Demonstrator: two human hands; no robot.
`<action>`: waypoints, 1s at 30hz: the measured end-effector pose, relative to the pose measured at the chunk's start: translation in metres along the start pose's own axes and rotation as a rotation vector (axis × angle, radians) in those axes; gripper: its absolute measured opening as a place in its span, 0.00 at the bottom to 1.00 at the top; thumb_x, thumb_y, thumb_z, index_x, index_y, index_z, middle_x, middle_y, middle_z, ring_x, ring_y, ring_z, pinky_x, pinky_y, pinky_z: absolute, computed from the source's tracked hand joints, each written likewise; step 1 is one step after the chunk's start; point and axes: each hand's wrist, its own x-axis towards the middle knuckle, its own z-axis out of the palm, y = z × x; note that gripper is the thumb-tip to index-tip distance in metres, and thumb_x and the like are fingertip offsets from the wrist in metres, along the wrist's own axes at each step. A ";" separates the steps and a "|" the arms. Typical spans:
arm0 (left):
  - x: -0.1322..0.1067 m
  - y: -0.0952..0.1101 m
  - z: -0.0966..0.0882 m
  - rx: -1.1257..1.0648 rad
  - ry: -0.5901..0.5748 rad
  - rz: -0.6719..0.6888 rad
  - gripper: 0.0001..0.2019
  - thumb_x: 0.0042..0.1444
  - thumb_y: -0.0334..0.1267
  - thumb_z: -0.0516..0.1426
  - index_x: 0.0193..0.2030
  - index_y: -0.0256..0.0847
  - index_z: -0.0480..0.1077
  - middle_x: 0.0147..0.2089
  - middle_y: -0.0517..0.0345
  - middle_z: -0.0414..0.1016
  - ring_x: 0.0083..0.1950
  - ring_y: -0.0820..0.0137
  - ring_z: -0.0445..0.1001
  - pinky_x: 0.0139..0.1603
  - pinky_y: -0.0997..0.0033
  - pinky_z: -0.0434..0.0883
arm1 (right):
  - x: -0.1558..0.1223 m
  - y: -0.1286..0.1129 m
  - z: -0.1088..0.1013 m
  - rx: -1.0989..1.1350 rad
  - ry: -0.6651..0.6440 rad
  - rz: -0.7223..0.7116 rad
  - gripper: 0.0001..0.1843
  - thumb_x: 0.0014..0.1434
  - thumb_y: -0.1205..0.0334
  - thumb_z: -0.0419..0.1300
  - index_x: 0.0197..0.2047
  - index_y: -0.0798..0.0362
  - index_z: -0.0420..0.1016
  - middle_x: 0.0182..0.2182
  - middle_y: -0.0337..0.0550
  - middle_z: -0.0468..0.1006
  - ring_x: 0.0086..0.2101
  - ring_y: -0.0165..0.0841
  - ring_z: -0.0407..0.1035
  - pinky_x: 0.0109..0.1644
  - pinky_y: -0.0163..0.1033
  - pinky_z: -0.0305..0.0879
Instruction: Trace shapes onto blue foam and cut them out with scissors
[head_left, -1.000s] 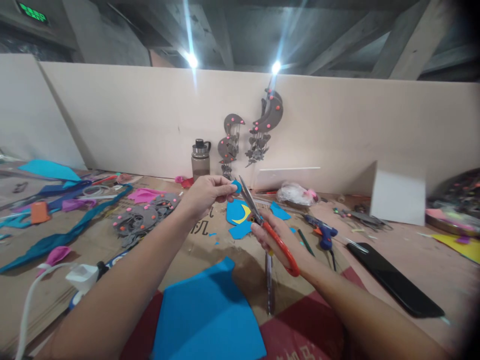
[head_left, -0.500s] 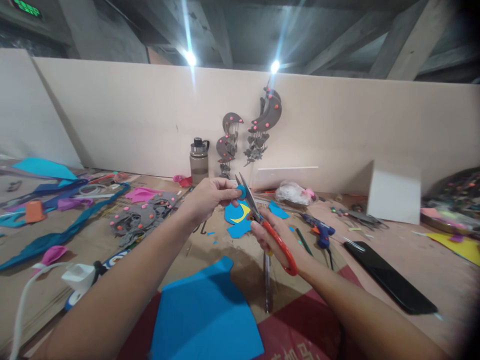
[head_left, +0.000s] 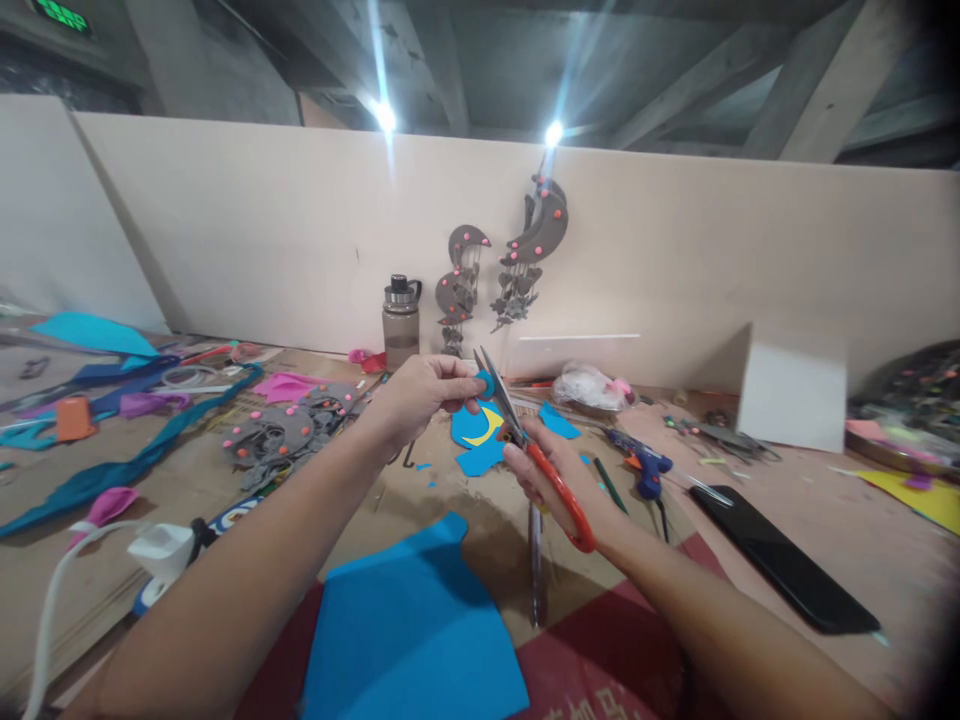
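My left hand (head_left: 421,392) pinches a small round blue felt piece (head_left: 484,383) in the air above the table. My right hand (head_left: 551,478) grips orange-handled scissors (head_left: 529,445), whose blades are parted around the edge of that piece. Below them on the table lie blue felt scraps with a yellow crescent (head_left: 480,430). A large blue felt sheet (head_left: 412,630) lies close to me between my forearms.
A brown water bottle (head_left: 400,322) and grey moon-shaped hangings (head_left: 510,260) stand at the back board. Grey felt pieces (head_left: 281,435) lie left; a blue glue gun (head_left: 637,462) and a black phone (head_left: 780,570) lie right. A white plug and cable (head_left: 154,550) sit at the near left.
The left hand has turned the blue piece slightly lower and closer to the scissor blades. The right hand with the scissors has barely shifted.
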 end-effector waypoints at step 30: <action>0.002 -0.002 -0.004 0.034 -0.027 -0.016 0.13 0.41 0.43 0.70 0.25 0.37 0.74 0.23 0.57 0.77 0.26 0.74 0.70 0.31 0.72 0.63 | 0.003 0.013 -0.003 -0.152 0.029 -0.031 0.19 0.66 0.41 0.57 0.37 0.50 0.65 0.22 0.31 0.60 0.22 0.27 0.57 0.25 0.33 0.52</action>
